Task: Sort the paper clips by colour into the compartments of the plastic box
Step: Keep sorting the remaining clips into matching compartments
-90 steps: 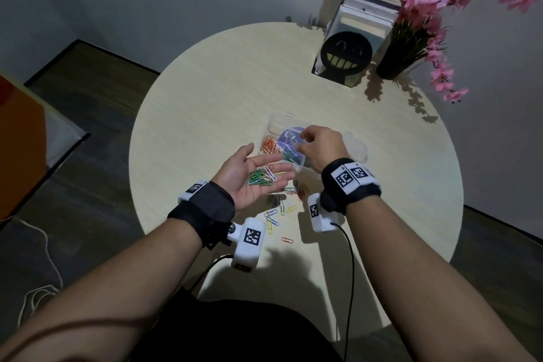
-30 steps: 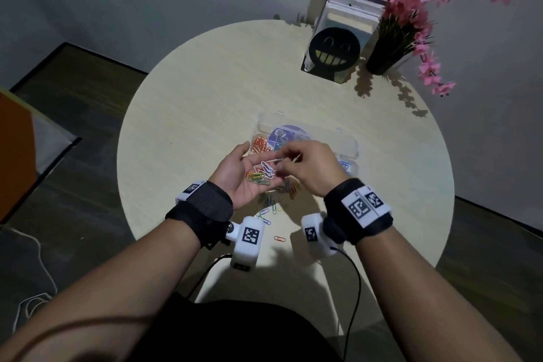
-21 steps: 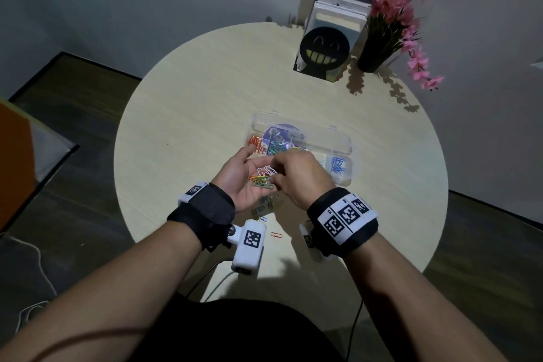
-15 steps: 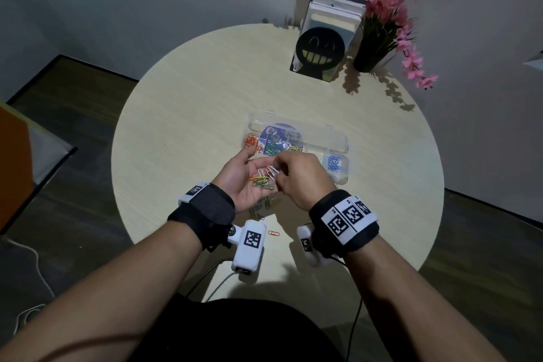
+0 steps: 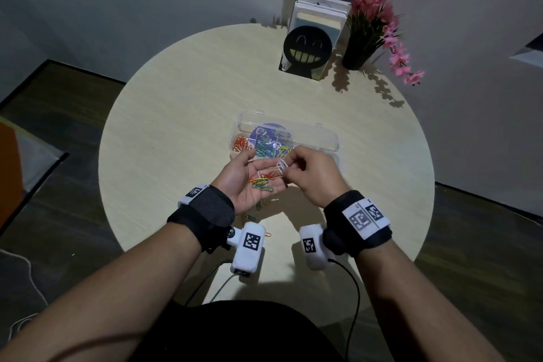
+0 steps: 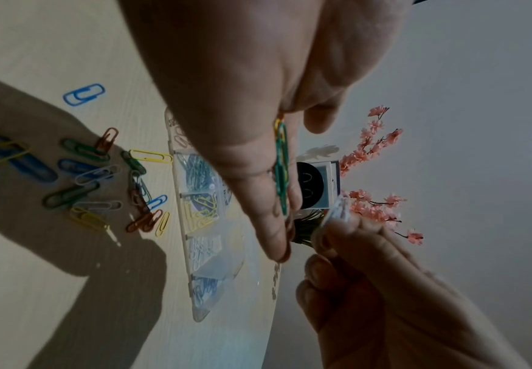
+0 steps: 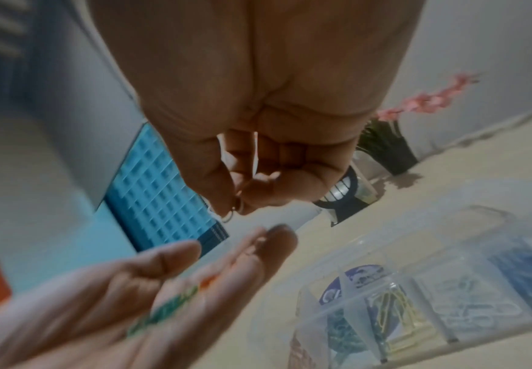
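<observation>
Far left on the desk there's a loose scatter of paper clips, blue, green, yellow, orange and white all mixed, lying just in front of the plastic box. The left hand is palm up with fingers relaxed and flat, cradling a small heap of mixed clips, mostly green and orange with a bit of yellow. Right next to it the right hand has its grip closed tight, thumb and fingertip pinching a white clip just above the left fingers. Behind both hands the clear box sits open, compartments running orange, green, yellow, white, then blue. Further back right there's a smiley-face bookend with books, and a vase of pink flowers.
</observation>
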